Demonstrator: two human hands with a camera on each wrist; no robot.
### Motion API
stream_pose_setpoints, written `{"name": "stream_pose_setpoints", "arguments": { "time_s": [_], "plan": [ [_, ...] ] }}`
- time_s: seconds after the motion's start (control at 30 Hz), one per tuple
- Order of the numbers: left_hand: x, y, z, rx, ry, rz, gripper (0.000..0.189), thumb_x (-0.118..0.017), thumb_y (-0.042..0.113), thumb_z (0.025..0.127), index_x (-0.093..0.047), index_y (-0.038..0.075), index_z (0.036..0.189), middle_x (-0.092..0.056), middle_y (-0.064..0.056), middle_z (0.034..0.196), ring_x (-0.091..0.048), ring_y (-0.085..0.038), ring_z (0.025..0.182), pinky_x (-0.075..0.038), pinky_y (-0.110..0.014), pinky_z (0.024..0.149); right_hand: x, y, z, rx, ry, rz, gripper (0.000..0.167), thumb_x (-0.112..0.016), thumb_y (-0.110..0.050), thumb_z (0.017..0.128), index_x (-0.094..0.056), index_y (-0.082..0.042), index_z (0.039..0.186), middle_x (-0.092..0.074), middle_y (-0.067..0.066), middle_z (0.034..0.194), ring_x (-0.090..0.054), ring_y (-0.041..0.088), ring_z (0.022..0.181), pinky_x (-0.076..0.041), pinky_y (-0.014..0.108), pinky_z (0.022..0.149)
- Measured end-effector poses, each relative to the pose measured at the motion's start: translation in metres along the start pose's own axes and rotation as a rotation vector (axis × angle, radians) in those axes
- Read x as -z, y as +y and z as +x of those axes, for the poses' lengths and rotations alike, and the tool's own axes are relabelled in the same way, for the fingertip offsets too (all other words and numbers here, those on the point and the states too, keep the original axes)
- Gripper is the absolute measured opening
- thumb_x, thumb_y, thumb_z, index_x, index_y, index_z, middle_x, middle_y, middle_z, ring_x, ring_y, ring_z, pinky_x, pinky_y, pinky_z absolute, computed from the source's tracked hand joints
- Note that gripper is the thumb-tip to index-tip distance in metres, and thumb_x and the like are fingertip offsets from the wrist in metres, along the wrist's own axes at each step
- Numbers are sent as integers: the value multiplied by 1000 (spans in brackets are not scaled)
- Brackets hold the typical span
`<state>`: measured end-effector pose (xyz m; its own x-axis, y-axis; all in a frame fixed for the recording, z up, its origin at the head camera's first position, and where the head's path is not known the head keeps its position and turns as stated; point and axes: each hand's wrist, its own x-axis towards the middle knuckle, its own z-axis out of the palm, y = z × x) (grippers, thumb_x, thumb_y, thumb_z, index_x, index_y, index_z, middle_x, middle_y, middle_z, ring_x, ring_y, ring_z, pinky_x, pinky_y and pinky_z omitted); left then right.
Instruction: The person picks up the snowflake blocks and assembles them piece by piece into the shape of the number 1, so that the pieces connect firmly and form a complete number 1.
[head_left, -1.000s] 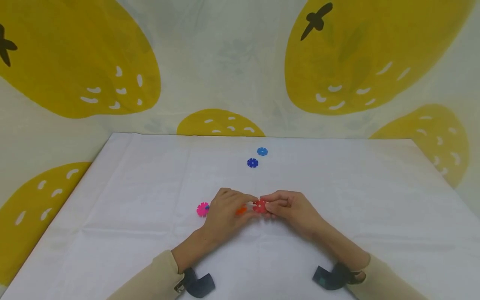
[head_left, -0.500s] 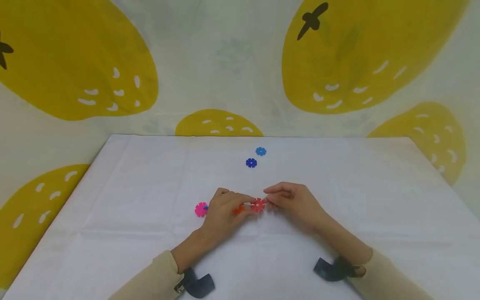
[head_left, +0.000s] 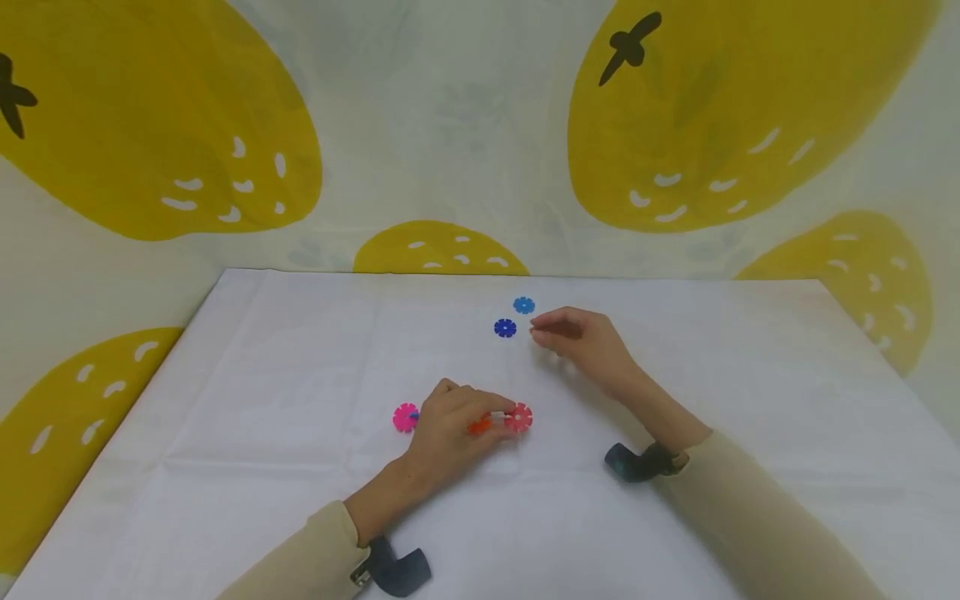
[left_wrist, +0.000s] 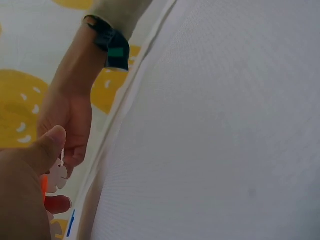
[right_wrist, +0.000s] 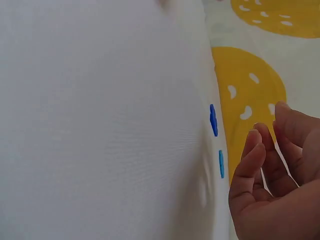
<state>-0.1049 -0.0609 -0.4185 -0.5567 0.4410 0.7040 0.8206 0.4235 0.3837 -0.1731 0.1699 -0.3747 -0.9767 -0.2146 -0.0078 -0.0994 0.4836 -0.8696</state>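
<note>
My left hand (head_left: 450, 425) holds a row of joined plastic snowflake discs, pinching it near its right end between thumb and fingers. A coral red disc (head_left: 519, 417) stands past the fingertips, an orange disc (head_left: 479, 426) shows between thumb and forefinger, and a pink disc (head_left: 406, 417) with a bit of blue sticks out at the left. The palm hides the middle of the row. Farther back, my right hand (head_left: 588, 346) has thumb and fingers apart with nothing between them. Just left of its fingertips lie a dark blue disc (head_left: 506, 328) and a light blue disc (head_left: 524, 305).
A white cloth (head_left: 285, 375) with faint creases covers the table. Behind the table's far edge hangs a pale curtain (head_left: 442, 125) with large yellow fruit prints. Each wrist wears a dark strap mount, such as the right one (head_left: 637, 463).
My right hand has let go of the coral red disc and moved away to the back, up beside the two blue discs. The left hand keeps its hold in the same place.
</note>
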Motion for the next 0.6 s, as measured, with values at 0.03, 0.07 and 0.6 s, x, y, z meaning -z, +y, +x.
{"name": "stream_pose_setpoints", "arguments": {
  "time_s": [0.03, 0.07, 0.6],
  "plan": [
    [0, 0, 0, -9, 3, 4, 33, -85, 24, 71, -74, 15, 101, -72, 6, 94, -64, -5, 79, -39, -23, 69, -1, 1, 4, -3, 1, -9, 35, -68, -35, 89, -67, -15, 117, -67, -3, 106, -61, 19, 95, -53, 35, 76],
    [0, 0, 0, -12, 3, 7, 33, -85, 24, 71, -74, 15, 101, -72, 6, 93, -64, -5, 78, -40, -23, 69, -3, 1, 7, -1, 2, -13, 35, -69, -34, 89, -67, -15, 117, -66, -3, 106, -60, 19, 95, -54, 34, 75],
    [0, 1, 2, -32, -5, 27, 30, -85, 24, 72, -75, 15, 98, -72, 8, 90, -62, -4, 74, -38, -23, 68, -25, 6, 45, 17, -1, -164, 25, -67, -20, 91, -68, -20, 116, -63, -1, 111, -53, 21, 99, -46, 37, 86]
  ]
}}
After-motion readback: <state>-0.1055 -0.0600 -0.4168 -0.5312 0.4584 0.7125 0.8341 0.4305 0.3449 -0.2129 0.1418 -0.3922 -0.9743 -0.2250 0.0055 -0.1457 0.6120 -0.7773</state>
